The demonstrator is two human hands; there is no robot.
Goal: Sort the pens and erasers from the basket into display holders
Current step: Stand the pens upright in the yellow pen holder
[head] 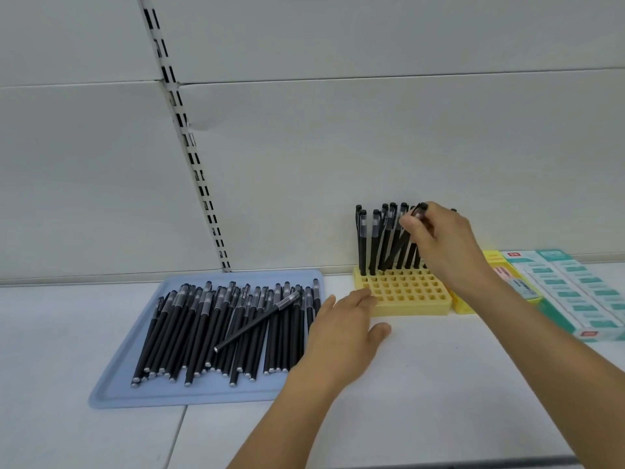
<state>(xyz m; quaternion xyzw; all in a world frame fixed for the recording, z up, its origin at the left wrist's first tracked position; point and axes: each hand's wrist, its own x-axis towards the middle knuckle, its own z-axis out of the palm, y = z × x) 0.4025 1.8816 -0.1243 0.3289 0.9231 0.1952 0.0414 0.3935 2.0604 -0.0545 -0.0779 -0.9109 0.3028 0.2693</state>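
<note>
Right hand (439, 238) has its fingers pinched on a slim black capped pen (399, 245), tilting it into the yellow plastic grid holder (406, 296) at 3 o'clock; left hand (341, 330), fingers open and empty, steadies the holder's corner. Remaining pens lie on the flat blue plastic tray (135, 390) at 9 o'clock

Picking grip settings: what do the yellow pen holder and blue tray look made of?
Yellow pen holder: likely moulded plastic, matte; uniform colour, crisp square cells. Blue tray: probably plastic too, smooth with slight sheen, rounded raised rim. Neither is certain from looks alone.

Black pens (216, 333), pale blue tray (111, 394), yellow holder (406, 296), teal-white boxes (575, 292).
</note>
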